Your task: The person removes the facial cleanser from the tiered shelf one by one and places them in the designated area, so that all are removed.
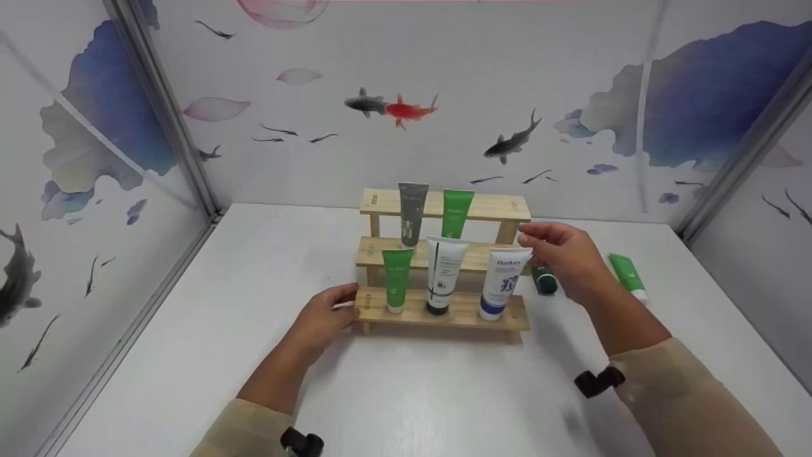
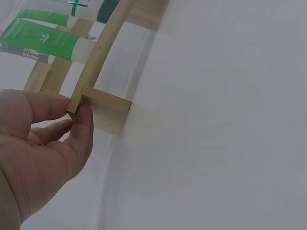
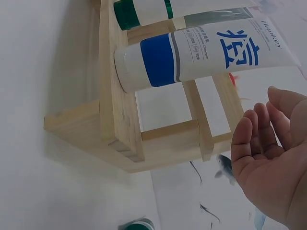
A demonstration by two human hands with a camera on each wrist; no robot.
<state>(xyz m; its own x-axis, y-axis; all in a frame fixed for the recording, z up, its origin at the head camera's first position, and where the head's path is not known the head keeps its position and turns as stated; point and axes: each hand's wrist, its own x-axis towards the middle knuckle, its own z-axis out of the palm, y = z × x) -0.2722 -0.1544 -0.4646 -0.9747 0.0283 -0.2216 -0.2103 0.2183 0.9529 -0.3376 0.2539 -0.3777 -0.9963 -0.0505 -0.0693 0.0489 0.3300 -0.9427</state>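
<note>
My left hand (image 1: pixel 325 318) pinches the left end of the bottom step of a three-step wooden rack (image 1: pixel 444 204) between thumb and fingers. A green tube (image 1: pixel 397 277), a white tube with a dark cap (image 1: pixel 443 271) and a white tube with a blue band (image 1: pixel 503 282) stand on that step. On the middle step are a grey tube (image 1: pixel 411 216) and another green tube (image 1: pixel 455 212). Beside the rack's right side is my right hand (image 1: pixel 566 257), its fingers loosely bent and nothing in them; the right wrist view shows it apart from the wood.
To the right of the rack, a dark green cap (image 1: pixel 546 284) shows on the white table (image 1: pixel 273 254), the rest of its item hidden behind my right hand. Farther right lies a green tube (image 1: pixel 627 275) with a white cap. Printed panels (image 1: pixel 406 51) enclose the table at the back and sides.
</note>
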